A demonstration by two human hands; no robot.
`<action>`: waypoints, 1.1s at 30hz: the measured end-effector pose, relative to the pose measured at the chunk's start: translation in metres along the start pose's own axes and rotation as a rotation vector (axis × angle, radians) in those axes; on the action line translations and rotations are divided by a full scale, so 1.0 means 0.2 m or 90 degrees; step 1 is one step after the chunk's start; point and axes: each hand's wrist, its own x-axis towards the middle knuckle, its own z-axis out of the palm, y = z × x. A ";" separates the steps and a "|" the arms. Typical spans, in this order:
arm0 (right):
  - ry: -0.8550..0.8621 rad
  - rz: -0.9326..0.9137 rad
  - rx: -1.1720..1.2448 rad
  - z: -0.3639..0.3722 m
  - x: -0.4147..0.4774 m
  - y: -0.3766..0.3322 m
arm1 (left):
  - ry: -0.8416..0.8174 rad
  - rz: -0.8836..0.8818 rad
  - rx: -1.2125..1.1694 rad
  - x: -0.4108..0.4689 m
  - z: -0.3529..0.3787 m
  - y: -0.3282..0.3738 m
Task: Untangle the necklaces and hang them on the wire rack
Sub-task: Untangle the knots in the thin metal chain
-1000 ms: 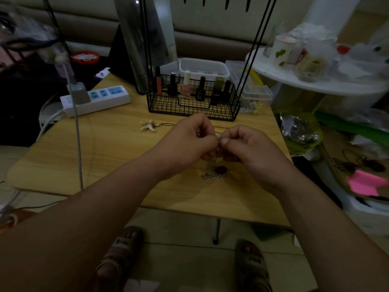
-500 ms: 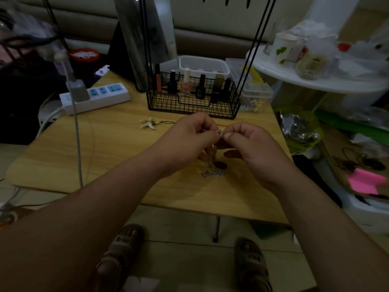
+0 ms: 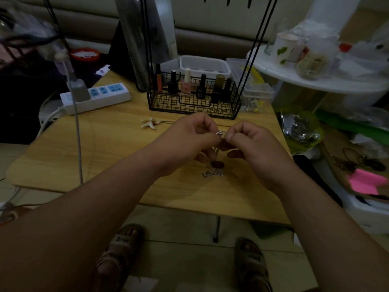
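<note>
My left hand [image 3: 189, 140] and my right hand [image 3: 252, 144] meet above the wooden table [image 3: 105, 161], both pinching a tangled silver necklace [image 3: 221, 134] between thumb and fingers. Its chain drops down to a dark oval pendant [image 3: 217, 164] and a small heap of silver chain [image 3: 213, 173] lying on the table. A second necklace with a pale starfish pendant [image 3: 149, 123] lies flat to the left of my hands. The black wire rack [image 3: 193, 102] stands behind my hands, its two thin uprights rising out of view.
The rack's basket holds several nail polish bottles [image 3: 186, 84]. A white power strip [image 3: 96, 96] with a grey cable lies at the table's left. Clear plastic boxes [image 3: 256, 93] sit at the back right, and a cluttered white round shelf [image 3: 315, 76] stands to the right.
Both hands have lifted slightly with the tangled necklace. The pendant and loose chain now show more plainly below my fingers.
</note>
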 end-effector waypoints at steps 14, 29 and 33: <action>-0.014 0.035 0.048 0.01 0.03 0.01 | -0.038 -0.033 0.016 0.01 -0.01 0.00; 0.017 0.019 -0.047 0.02 0.00 -0.01 | -0.003 0.039 0.113 0.01 0.00 -0.01; 0.028 0.024 -0.070 0.03 0.00 0.00 | 0.011 0.059 0.168 0.01 0.00 -0.02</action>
